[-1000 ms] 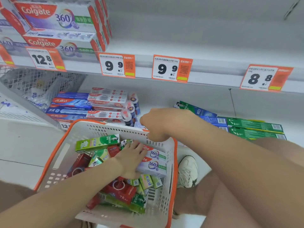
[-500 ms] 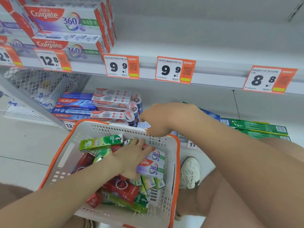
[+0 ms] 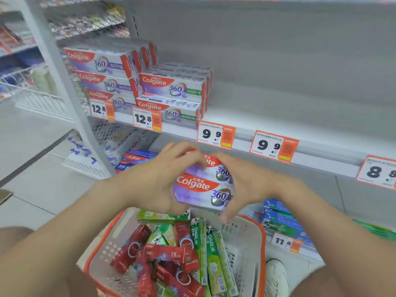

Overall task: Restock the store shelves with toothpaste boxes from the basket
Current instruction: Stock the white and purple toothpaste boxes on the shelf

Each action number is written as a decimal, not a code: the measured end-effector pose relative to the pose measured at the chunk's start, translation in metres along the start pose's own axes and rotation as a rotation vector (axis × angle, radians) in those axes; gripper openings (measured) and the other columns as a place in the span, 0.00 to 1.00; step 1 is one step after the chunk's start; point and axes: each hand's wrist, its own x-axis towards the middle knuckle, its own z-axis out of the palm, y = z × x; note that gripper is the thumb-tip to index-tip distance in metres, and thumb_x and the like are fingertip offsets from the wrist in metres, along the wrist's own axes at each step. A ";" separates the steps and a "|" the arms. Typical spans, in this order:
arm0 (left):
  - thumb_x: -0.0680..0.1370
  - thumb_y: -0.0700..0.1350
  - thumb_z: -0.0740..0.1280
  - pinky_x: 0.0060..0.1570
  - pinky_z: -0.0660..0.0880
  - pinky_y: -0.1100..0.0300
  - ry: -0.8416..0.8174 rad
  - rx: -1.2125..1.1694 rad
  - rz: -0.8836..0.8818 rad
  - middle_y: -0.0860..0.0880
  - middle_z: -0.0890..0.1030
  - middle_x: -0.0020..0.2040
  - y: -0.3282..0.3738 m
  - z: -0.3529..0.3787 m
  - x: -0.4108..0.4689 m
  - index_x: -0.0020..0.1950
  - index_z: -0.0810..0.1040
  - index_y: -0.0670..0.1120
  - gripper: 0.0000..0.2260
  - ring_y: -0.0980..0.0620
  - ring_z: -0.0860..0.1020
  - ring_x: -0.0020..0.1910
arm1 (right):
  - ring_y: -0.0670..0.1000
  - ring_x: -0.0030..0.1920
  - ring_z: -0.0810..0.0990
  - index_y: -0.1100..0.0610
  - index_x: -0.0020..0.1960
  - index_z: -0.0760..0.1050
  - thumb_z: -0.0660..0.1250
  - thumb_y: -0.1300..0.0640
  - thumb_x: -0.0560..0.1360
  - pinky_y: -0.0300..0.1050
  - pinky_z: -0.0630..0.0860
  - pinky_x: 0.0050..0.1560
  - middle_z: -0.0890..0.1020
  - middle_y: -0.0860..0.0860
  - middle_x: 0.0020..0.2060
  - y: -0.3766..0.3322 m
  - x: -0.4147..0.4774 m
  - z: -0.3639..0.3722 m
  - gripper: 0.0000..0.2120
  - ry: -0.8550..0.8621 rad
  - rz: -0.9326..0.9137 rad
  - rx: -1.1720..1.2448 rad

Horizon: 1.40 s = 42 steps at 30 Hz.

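lifting colgate boxes point(image 3: 203, 187) from basket point(image 3: 263, 243), left hand point(image 3: 156, 179), right hand point(image 3: 252, 185) grips clamped on them

Bare forearms point(image 3: 64, 236) and a white sneaker point(image 3: 276, 277) on one foot.

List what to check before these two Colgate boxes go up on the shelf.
1. Grip: left hand and right hand hold the two stacked Colgate 360 boxes from either end: ok.
2. Lift-out: boxes are above the basket rim: ok.
3. Target: shelved Colgate 360 stack sits over a 12.8 tag: ok.
4. Room: bare shelf board shows right of that stack: ok.
5. Variant match: right hand covers the held boxes' label strip: cannot tell.
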 end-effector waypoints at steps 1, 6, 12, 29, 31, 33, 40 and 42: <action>0.63 0.51 0.80 0.63 0.69 0.62 0.033 -0.031 -0.008 0.55 0.68 0.64 -0.002 -0.012 -0.003 0.65 0.71 0.54 0.33 0.52 0.70 0.62 | 0.40 0.66 0.75 0.35 0.76 0.56 0.87 0.35 0.49 0.47 0.74 0.69 0.73 0.33 0.67 -0.007 0.001 -0.001 0.63 0.060 -0.050 0.015; 0.62 0.48 0.84 0.60 0.75 0.50 0.144 -0.140 -0.050 0.54 0.73 0.63 -0.016 -0.051 -0.026 0.66 0.72 0.54 0.36 0.51 0.75 0.64 | 0.45 0.65 0.74 0.36 0.79 0.50 0.81 0.36 0.56 0.47 0.74 0.67 0.71 0.40 0.67 -0.043 0.007 -0.002 0.61 0.217 -0.174 -0.091; 0.68 0.42 0.85 0.69 0.74 0.42 0.288 -0.512 -0.182 0.54 0.73 0.74 -0.038 -0.085 -0.039 0.73 0.74 0.54 0.37 0.51 0.73 0.74 | 0.39 0.61 0.79 0.37 0.76 0.57 0.80 0.36 0.61 0.46 0.78 0.62 0.78 0.34 0.63 -0.066 0.031 -0.004 0.50 0.256 -0.220 0.119; 0.85 0.47 0.66 0.50 0.85 0.47 0.714 -1.223 -0.615 0.41 0.87 0.56 -0.036 -0.062 -0.015 0.65 0.80 0.41 0.13 0.41 0.87 0.53 | 0.36 0.46 0.84 0.46 0.66 0.73 0.55 0.38 0.85 0.44 0.78 0.45 0.84 0.43 0.53 -0.085 0.060 -0.010 0.17 0.566 0.027 0.914; 0.85 0.48 0.67 0.51 0.85 0.46 0.735 -1.135 -0.593 0.43 0.88 0.55 -0.035 -0.060 -0.017 0.66 0.80 0.45 0.12 0.43 0.87 0.53 | 0.43 0.56 0.85 0.43 0.66 0.76 0.56 0.41 0.85 0.55 0.80 0.57 0.85 0.45 0.58 -0.085 0.059 -0.012 0.16 0.526 -0.019 1.002; 0.84 0.48 0.67 0.52 0.85 0.45 0.699 -1.088 -0.578 0.44 0.88 0.55 -0.035 -0.055 -0.016 0.67 0.79 0.46 0.12 0.43 0.87 0.53 | 0.50 0.62 0.84 0.44 0.67 0.78 0.58 0.43 0.86 0.63 0.77 0.66 0.85 0.47 0.61 -0.085 0.057 -0.012 0.16 0.511 -0.080 0.986; 0.83 0.54 0.70 0.59 0.82 0.42 0.622 -1.205 -0.510 0.42 0.84 0.64 -0.028 -0.048 -0.007 0.76 0.72 0.43 0.26 0.41 0.84 0.61 | 0.51 0.67 0.81 0.39 0.74 0.71 0.61 0.40 0.85 0.61 0.75 0.70 0.81 0.45 0.68 -0.092 0.056 -0.004 0.19 0.404 -0.213 0.848; 0.84 0.49 0.67 0.57 0.83 0.43 0.641 -1.242 -0.464 0.43 0.85 0.62 -0.026 -0.050 -0.004 0.71 0.77 0.44 0.18 0.42 0.85 0.60 | 0.50 0.70 0.79 0.35 0.75 0.69 0.62 0.36 0.83 0.61 0.73 0.72 0.79 0.43 0.70 -0.092 0.057 -0.004 0.21 0.341 -0.238 0.882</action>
